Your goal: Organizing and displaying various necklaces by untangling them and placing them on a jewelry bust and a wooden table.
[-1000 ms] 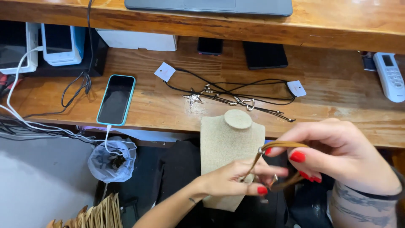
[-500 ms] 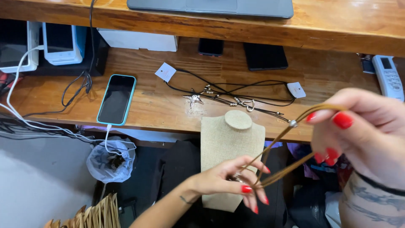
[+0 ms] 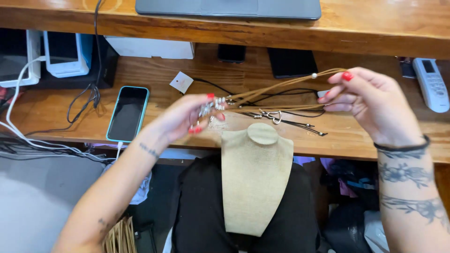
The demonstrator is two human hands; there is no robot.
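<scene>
Here a tan suede cord necklace (image 3: 281,91) is held taut above the wooden counter (image 3: 365,28), over a beige linen bust stand (image 3: 255,182) at its front edge. The left hand (image 3: 187,117) is pinched on what seems a silver charm cluster; the right hand (image 3: 370,105) is pinched on the cords. A slackened pinch could drop the cords onto the black cord necklaces (image 3: 281,117) and tangle them. A teal-cased phone (image 3: 127,113) lies towards the left edge.

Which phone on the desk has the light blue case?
The smartphone lying face up on the lower shelf, plugged into a white cable, left of the left hand. The two dark phones farther back show no blue edge.
</scene>
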